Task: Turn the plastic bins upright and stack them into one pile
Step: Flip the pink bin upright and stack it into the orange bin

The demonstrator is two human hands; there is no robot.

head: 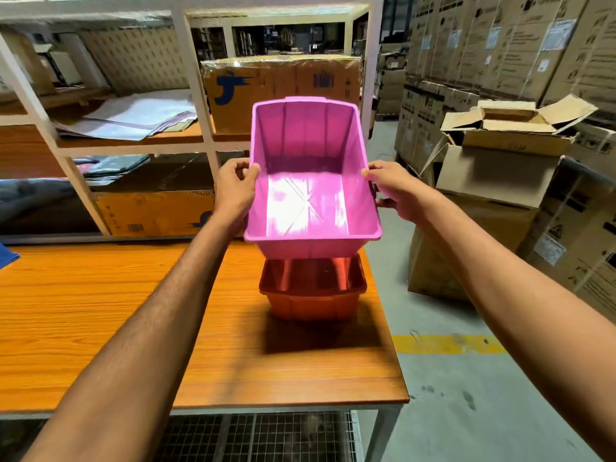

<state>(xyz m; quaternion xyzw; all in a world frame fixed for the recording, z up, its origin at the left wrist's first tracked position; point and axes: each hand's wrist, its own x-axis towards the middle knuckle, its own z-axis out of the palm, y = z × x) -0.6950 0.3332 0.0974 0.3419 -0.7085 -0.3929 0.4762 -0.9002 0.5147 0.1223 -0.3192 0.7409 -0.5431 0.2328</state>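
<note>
I have the pink bin upright and raised, my left hand and right hand each curled over a side rim, directly above the orange bin sitting near the table's right edge. If I lower it tilted, I judge its base could catch the orange rim and shove that bin off the edge.

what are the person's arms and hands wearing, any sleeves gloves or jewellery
Nothing worn shows. The left arm and right arm are bare to the frame's edge, no sleeve in view. The left hand and right hand have no gloves; no watch, band or ring is visible.
</note>
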